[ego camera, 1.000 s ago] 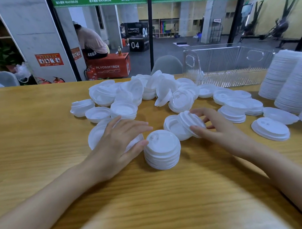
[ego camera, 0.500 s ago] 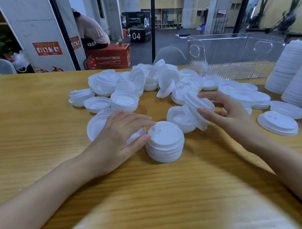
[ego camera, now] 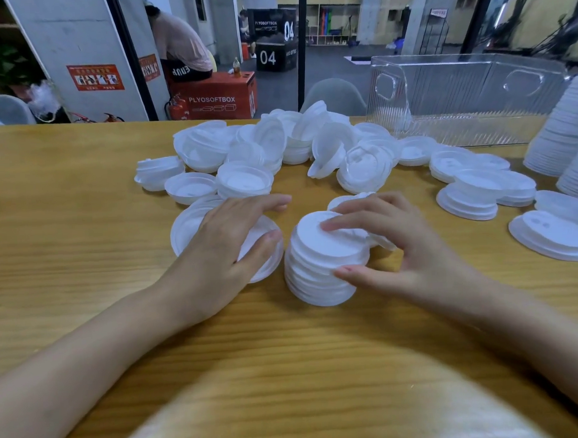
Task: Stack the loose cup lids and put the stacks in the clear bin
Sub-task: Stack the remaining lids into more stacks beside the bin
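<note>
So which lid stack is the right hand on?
The short stack at the very front: the right hand grips its top. The tall stacks stand untouched far right.

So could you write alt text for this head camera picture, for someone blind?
A person's right hand grips the top of a short stack of white cup lids on a wooden table; the left hand rests on another lid. Loose lids and a clear bin lie beyond.

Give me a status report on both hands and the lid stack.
Left hand resting on a loose lid. Right hand gripping lid stack top. Clear bin beyond the lid pile.
</note>
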